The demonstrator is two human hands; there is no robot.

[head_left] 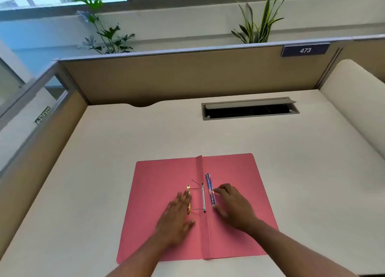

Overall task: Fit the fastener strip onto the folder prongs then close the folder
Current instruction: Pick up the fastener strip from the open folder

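Cream desk (239, 139) stretching wide, boxed in by tan partition panels at the far and left sides. Lying open and flat on it, near the front edge and centred: pink folder (239, 172), spine running near to far. Sitting recessed in the far right of the desktop: grey cable slot (250, 108), lid tilting open. Curving inward at the far edge, left of the slot: a shallow notch (141, 105).
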